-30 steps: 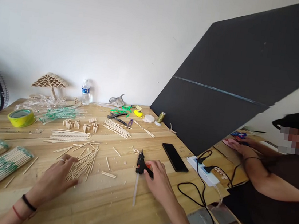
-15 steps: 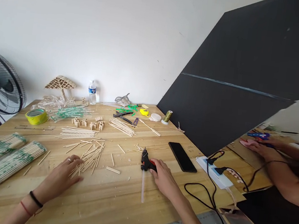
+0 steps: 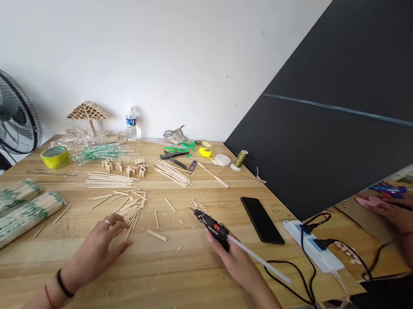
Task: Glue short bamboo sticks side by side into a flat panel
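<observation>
My right hand (image 3: 232,259) is wrapped round the handle of a black hot glue gun (image 3: 212,224), its nozzle pointing to the upper left. A long clear glue stick (image 3: 259,259) sticks out of the gun's back over my wrist. My left hand (image 3: 100,249) rests at the near edge of a loose pile of thin wooden sticks (image 3: 131,210), fingers apart and slightly bent; no stick shows in its grasp. Between the hands lie a short flat bundle of sticks (image 3: 157,235) and a few single pieces.
Packs of sticks (image 3: 9,235) lie at left, yellow tape (image 3: 55,157) behind them. Small stick assemblies (image 3: 136,169), pliers (image 3: 173,157) and a bottle (image 3: 131,123) stand farther back. Rightward are a phone (image 3: 262,220), a power strip (image 3: 314,247), cables and another person's hand (image 3: 392,213).
My right hand has lifted and turned the glue gun, so its glue stick points back to the right instead of down. My left hand has shifted slightly right, and the view has turned.
</observation>
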`<state>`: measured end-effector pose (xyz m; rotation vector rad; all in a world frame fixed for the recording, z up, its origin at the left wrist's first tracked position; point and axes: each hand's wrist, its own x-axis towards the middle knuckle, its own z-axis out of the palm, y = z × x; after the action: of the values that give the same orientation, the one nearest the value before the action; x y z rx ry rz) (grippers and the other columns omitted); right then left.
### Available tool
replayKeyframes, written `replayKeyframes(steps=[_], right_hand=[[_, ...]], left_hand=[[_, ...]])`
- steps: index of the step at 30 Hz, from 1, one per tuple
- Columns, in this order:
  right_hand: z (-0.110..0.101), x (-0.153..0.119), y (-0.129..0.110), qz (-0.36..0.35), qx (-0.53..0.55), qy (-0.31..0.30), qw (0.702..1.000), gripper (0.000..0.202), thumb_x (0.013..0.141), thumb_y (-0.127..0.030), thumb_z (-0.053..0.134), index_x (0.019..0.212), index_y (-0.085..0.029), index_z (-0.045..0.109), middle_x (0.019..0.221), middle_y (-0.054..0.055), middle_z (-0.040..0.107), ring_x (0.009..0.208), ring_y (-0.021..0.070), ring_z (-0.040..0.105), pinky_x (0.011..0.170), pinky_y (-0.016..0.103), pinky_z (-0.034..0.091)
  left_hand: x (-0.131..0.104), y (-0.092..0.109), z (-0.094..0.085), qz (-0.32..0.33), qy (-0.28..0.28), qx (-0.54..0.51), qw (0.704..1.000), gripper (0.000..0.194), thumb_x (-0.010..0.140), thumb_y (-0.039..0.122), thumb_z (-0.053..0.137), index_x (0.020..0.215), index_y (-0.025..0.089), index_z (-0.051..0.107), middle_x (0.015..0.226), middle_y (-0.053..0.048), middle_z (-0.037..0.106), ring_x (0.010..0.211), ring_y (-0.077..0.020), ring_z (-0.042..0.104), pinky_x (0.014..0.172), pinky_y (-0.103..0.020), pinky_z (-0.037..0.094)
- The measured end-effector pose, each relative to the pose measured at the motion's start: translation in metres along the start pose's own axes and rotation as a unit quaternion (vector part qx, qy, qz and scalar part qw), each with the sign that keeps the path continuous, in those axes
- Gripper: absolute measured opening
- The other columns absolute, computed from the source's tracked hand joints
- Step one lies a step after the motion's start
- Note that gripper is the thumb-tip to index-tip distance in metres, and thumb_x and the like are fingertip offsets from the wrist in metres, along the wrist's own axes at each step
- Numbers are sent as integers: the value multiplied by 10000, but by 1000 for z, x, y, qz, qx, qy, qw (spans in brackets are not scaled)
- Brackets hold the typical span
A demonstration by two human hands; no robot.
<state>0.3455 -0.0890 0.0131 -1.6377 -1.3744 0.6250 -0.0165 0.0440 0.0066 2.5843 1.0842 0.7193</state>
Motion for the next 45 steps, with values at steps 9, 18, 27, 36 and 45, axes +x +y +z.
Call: replayKeyframes(steps=[9,18,27,36,45], right_hand=[[25,42,-16,-5,52,-36,998,420,1009,-586,540,929,-196,675,703,-17,614,708,204,612,711,320,498],[49,93,-34,-48,103,-69,991,366,995,-544,549,875,-210,636,634,-35,570,597,178,546,608,294,462],[64,109,-21,-57,121,-72,988,334,994,-514,547,863,-213,607,639,-41,532,611,175,519,611,285,439],[57,102,-24,-29,103,-17,994,330,959,-508,564,892,-202,670,692,-3,629,694,220,594,679,312,472],[61,98,-24,-37,119,-52,991,279,955,-495,590,885,-226,605,752,4,626,754,223,600,697,324,479]], left_hand=[[23,84,71,-118,52,72,989,391,876,427,746,1178,218,611,1172,-133,675,1131,-383,627,946,-529,492],[23,90,85,-131,61,51,988,297,885,246,651,1178,223,604,1172,-127,662,1141,-370,635,957,-529,516],[23,81,75,-103,43,13,994,481,800,227,730,1254,244,570,1270,-102,622,1185,-340,609,1020,-539,505],[21,84,78,-100,45,9,994,383,852,247,678,1220,254,570,1195,-92,661,1139,-353,618,993,-566,485],[41,57,24,-41,9,-79,996,453,865,165,656,1260,268,460,1289,-86,588,1231,-290,582,1079,-485,473]])
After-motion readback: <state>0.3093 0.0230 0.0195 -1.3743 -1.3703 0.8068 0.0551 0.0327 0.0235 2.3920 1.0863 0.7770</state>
